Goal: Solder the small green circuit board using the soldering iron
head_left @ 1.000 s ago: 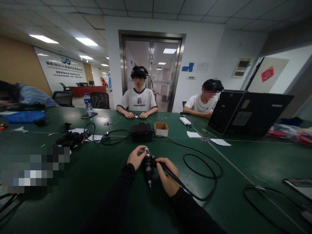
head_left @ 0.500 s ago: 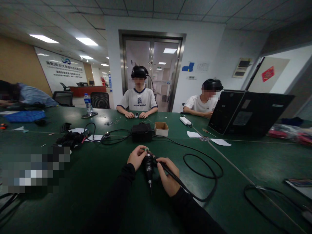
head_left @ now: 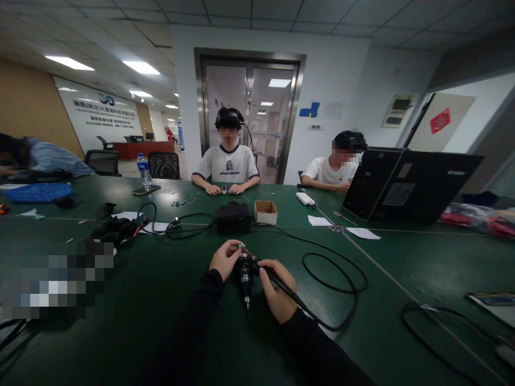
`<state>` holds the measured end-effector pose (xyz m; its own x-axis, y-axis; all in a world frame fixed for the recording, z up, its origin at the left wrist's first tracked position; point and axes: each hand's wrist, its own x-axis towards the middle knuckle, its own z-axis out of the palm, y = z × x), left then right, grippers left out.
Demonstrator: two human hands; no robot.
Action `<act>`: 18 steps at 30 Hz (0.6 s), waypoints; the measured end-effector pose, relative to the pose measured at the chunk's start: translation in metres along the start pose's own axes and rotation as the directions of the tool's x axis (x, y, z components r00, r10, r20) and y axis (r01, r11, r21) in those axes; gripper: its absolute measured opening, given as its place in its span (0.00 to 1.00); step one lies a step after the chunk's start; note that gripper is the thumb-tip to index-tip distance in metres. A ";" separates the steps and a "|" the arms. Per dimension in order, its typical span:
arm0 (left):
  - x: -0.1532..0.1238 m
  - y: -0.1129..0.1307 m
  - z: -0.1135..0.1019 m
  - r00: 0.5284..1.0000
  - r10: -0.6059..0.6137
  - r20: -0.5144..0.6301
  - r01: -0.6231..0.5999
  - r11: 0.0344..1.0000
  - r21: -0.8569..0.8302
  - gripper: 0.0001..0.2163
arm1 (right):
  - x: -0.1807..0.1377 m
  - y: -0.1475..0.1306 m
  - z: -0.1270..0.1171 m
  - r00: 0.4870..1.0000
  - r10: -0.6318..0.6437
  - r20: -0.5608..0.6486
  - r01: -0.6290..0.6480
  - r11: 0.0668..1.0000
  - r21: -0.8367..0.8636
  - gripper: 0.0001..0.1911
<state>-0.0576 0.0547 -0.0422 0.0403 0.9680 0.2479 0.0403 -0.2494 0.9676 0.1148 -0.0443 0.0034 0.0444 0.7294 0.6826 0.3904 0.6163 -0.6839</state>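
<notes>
My left hand (head_left: 224, 260) pinches a small green circuit board (head_left: 242, 246) between thumb and fingertips. In my right hand (head_left: 280, 292) is a black soldering iron (head_left: 277, 281), held like a pen, its front end close to the board; whether the tip touches is too small to tell. Its cable (head_left: 317, 320) runs off behind the hand and loops to the right. Between my hands lies a black electric screwdriver (head_left: 245, 274), its thin bit pointing toward me. The board sits just past the screwdriver's far end.
Beyond my hands stand a black power box (head_left: 233, 217) and a small open cardboard box (head_left: 266, 212). A large black computer case (head_left: 414, 185) is at the right. Farther left are a water bottle (head_left: 144, 170) and a blue tray (head_left: 38, 193). Two people sit opposite.
The view has shifted very slightly. My hands, the circuit board, the soldering iron and the screwdriver keep practically the same positions.
</notes>
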 end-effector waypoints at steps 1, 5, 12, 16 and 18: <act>0.000 0.000 0.000 1.000 -0.006 -0.002 0.005 1.000 -0.002 0.11 | 0.000 -0.001 0.000 1.000 -0.005 0.002 0.005 1.000 -0.001 0.06; -0.001 0.003 0.000 1.000 -0.015 -0.006 0.015 1.000 -0.005 0.11 | 0.000 -0.004 -0.001 1.000 -0.010 0.012 0.010 1.000 -0.008 0.06; -0.002 0.009 0.002 1.000 0.003 -0.004 -0.003 1.000 -0.019 0.11 | 0.000 -0.003 -0.001 1.000 0.004 0.028 -0.004 1.000 -0.004 0.07; -0.001 0.009 0.003 1.000 -0.007 -0.009 0.006 1.000 -0.020 0.11 | -0.001 0.000 0.000 1.000 -0.002 0.009 0.003 1.000 -0.010 0.06; 0.000 0.006 0.003 1.000 -0.009 -0.011 0.009 1.000 -0.015 0.11 | -0.001 0.002 0.000 1.000 -0.003 -0.012 0.003 1.000 -0.014 0.06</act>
<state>-0.0543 0.0526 -0.0363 0.0285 0.9705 0.2394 0.0252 -0.2401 0.9704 0.1150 -0.0442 0.0012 0.0547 0.7240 0.6876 0.4038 0.6138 -0.6784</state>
